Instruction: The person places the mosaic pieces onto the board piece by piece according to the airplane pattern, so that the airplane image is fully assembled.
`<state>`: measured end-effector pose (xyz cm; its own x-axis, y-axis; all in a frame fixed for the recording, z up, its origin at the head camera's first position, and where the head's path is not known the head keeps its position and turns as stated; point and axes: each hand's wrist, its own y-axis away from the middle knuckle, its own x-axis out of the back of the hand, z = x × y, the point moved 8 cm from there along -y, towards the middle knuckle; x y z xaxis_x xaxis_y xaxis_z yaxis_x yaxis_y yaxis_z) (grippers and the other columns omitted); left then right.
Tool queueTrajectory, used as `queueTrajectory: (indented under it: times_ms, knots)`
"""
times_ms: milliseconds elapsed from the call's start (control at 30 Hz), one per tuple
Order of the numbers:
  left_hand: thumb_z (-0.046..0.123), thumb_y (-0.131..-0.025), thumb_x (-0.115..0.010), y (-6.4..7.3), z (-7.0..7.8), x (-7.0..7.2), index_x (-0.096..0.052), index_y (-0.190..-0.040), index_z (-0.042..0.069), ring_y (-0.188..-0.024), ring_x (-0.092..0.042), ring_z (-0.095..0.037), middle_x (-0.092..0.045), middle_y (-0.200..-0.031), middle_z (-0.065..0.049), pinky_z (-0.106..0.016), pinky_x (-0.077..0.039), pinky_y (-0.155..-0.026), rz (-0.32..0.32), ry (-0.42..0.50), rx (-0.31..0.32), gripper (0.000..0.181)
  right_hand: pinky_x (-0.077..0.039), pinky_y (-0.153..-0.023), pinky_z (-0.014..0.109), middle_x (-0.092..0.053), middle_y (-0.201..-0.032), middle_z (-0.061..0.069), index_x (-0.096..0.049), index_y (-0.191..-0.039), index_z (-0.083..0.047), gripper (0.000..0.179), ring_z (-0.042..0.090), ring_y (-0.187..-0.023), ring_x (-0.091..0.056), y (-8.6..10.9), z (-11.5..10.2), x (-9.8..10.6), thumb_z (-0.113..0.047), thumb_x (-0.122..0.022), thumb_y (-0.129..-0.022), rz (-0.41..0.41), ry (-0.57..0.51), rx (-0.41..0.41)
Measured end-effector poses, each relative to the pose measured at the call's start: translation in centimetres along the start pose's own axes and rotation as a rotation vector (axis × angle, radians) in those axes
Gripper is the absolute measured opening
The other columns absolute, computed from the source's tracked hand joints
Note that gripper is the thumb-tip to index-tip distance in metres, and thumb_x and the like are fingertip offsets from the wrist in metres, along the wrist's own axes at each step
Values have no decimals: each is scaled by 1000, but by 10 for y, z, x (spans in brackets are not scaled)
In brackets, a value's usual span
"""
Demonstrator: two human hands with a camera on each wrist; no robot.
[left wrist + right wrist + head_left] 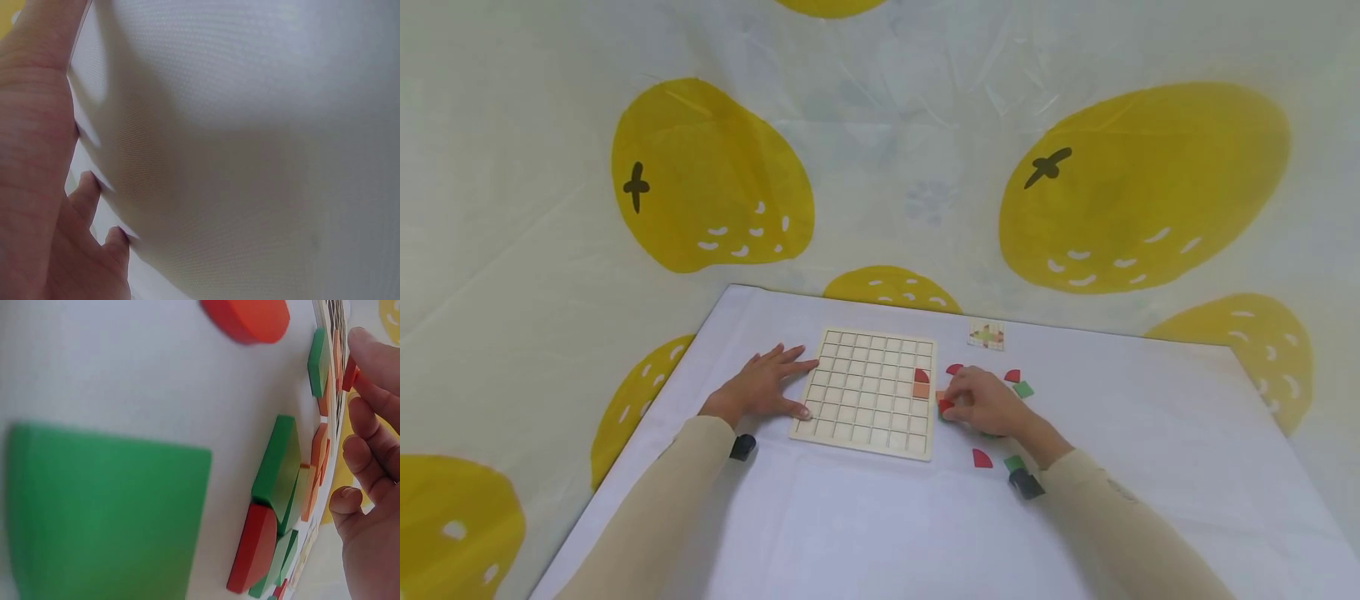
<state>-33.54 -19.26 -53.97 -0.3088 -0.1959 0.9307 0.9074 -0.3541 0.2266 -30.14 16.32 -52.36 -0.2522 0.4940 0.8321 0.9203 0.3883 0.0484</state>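
A pale gridded board (852, 400) lies on the white table. Near its right edge a red quarter-circle tile (921, 376) sits above an orange square tile (921, 390). My left hand (763, 385) is spread with straight fingers at the board's left edge, thumb and a fingertip touching it; the left wrist view shows mostly table and part of that hand (87, 244). Just right of the board, my right hand (985, 402) pinches another red quarter-circle tile (350, 374) between thumb and finger, its other fingers loosely bent. Part of the loose tiles is hidden beneath this hand.
Loose green tiles (109, 512), red tiles (253, 547) and orange tiles lie around the right hand. A small pattern card (986, 334) lies at the back, right of the board. Behind the table hangs a sheet (895, 208) printed with yellow fruit.
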Motion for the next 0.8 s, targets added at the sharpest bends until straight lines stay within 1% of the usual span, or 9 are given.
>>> queueTrajectory:
  times_ms: [100,233,400,567,700,800]
  knots:
    - [73,-70,-82,-1,0,0,-39,-160,40,-165,-9,-39,-21,-176,-2,-66,-8,-131,0,-6,-3,105,-59,-96,41,-68,-109,-3,-81,-106,-22,20,19,-111,-58,-1,-2,-1,-28,-85,-87,-1,3,-17]
    - [72,-70,-82,0,0,1,-39,-160,40,-165,-9,-39,-21,-176,-2,-66,-9,-131,-1,-6,1,105,-58,-98,45,-69,-109,-1,-81,-108,-20,22,21,-111,-59,-2,-6,-2,-27,-85,-87,-2,-2,0]
    - [72,-70,-82,1,1,2,-39,-160,40,-165,-8,-39,-21,-176,-2,-66,-8,-131,-11,-2,13,105,-57,-94,40,-68,-106,-4,-80,-108,-20,23,18,-105,-57,-4,-9,-4,-26,-86,-86,1,-8,9]
    - [70,-70,-84,2,1,3,-39,-160,39,-165,-8,-39,-21,-176,-2,-66,-8,-131,-15,7,26,105,-55,-89,36,-67,-100,-6,-81,-102,-21,18,16,-99,-57,-7,-14,-7,-27,-87,-86,-3,-34,42]
    - [71,-71,-83,1,1,3,-39,-161,40,-165,-8,-39,-21,-176,-2,-66,-8,-131,-14,7,20,105,-55,-88,33,-67,-97,-8,-81,-101,-22,18,14,-99,-57,-9,-15,-9,-28,-87,-86,-7,-40,16]
    - [72,-70,-82,0,0,2,-38,-161,40,-165,-8,-39,-21,-176,-2,-66,-8,-131,-13,1,18,105,-56,-90,36,-68,-98,-8,-82,-103,-22,19,15,-101,-57,-9,-16,-12,-29,-87,-86,-7,-24,10]
